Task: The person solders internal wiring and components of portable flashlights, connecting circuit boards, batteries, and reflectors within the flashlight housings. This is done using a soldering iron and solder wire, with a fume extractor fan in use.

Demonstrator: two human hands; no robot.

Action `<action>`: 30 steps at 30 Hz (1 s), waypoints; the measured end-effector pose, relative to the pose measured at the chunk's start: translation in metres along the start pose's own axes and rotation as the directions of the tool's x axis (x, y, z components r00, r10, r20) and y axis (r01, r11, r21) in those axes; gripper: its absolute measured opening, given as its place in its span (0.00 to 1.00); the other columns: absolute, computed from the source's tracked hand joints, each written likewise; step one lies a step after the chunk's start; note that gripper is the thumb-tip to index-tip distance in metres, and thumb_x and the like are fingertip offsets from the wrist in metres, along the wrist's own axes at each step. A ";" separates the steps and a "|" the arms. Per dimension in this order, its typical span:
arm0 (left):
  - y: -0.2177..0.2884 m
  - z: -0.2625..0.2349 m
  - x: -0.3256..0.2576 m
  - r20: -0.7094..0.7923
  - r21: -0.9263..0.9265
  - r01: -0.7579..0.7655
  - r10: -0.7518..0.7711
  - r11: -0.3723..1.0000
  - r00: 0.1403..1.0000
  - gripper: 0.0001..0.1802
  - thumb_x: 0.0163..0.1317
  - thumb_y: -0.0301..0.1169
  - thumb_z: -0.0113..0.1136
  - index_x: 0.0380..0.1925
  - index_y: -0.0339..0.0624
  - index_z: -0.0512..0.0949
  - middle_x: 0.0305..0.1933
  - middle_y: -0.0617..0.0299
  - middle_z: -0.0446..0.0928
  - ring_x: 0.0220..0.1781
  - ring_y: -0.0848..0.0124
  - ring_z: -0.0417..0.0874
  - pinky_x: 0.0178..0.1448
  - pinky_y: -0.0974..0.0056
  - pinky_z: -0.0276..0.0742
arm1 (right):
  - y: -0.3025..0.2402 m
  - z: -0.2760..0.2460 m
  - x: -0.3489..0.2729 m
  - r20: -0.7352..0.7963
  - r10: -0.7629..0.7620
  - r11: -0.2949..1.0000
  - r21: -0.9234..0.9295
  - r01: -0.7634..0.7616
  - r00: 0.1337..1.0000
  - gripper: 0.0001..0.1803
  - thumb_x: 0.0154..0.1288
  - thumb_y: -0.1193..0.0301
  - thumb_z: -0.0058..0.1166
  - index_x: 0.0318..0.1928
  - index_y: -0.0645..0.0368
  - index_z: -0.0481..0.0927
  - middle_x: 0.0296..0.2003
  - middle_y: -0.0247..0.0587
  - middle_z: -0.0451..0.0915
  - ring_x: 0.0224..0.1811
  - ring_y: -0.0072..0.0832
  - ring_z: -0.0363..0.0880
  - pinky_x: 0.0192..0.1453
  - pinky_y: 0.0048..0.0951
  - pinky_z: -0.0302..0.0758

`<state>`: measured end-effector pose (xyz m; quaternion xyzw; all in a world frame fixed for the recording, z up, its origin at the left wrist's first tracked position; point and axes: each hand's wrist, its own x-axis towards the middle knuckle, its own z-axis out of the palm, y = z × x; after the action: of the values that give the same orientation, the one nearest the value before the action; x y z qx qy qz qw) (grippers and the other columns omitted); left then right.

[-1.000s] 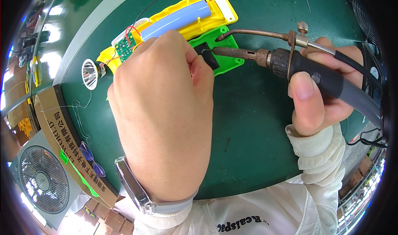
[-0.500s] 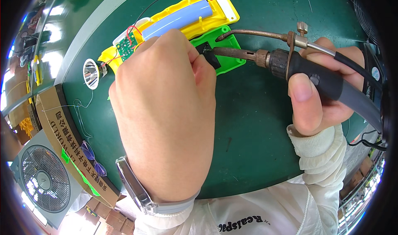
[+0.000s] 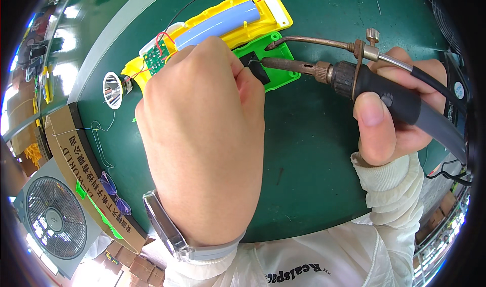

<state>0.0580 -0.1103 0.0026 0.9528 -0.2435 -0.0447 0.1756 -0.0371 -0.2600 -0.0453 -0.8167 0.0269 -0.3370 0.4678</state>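
Observation:
My left hand (image 3: 202,109) is curled over the near side of a green plastic casing (image 3: 286,77); its fingertips, and whatever they grip, are hidden below the knuckles. My right hand (image 3: 387,112) holds a soldering iron (image 3: 347,78) with a thin feed tube (image 3: 314,40) clamped alongside. The iron's tip lies at the right edge of a black piece (image 3: 257,70) inside the green casing. Beyond is a yellow casing half (image 3: 243,31) bearing a blue cylindrical battery (image 3: 215,26). A green circuit board (image 3: 153,61) with red wires and a silver reflector (image 3: 112,90) adjoin it on the left.
The work surface (image 3: 309,160) is a green mat. At the left stand a cardboard strip (image 3: 91,180), a pair of glasses (image 3: 115,193) and a box fan (image 3: 53,216). Thin wire (image 3: 96,130) lies loose near the reflector. Black cable (image 3: 450,175) runs along the right edge.
The soldering iron has drawn back slightly to the right, so its tip sits farther from the middle of the black piece. My left hand has barely shifted.

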 end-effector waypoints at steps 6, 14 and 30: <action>0.000 0.000 0.000 -0.009 0.010 -0.011 0.011 1.000 1.000 0.03 0.48 0.22 0.62 0.23 0.33 0.77 0.20 0.57 0.76 0.24 0.71 0.75 0.33 0.69 0.72 | 0.002 0.001 -0.001 -0.010 -0.024 1.000 0.008 0.024 1.000 0.23 0.54 0.67 0.66 0.41 0.65 0.68 0.30 0.41 0.70 0.29 0.24 0.68 0.35 0.25 0.67; 0.000 0.001 0.000 -0.019 0.022 -0.012 0.012 1.000 1.000 0.03 0.49 0.22 0.62 0.23 0.34 0.77 0.20 0.58 0.76 0.23 0.72 0.74 0.33 0.69 0.72 | 0.001 -0.001 0.002 0.035 -0.056 0.998 -0.032 0.057 0.998 0.22 0.53 0.68 0.66 0.41 0.62 0.67 0.29 0.41 0.72 0.29 0.23 0.68 0.35 0.24 0.67; 0.001 0.000 0.000 -0.005 0.004 -0.004 0.004 1.000 1.000 0.04 0.49 0.22 0.62 0.23 0.33 0.77 0.20 0.57 0.76 0.24 0.70 0.75 0.33 0.69 0.72 | 0.004 -0.003 -0.001 0.046 -0.036 0.999 0.017 0.036 0.998 0.22 0.53 0.69 0.66 0.41 0.64 0.67 0.28 0.42 0.72 0.28 0.23 0.69 0.34 0.24 0.68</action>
<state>0.0574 -0.1111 0.0028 0.9528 -0.2452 -0.0414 0.1745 -0.0384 -0.2639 -0.0476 -0.8208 -0.0012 -0.3267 0.4686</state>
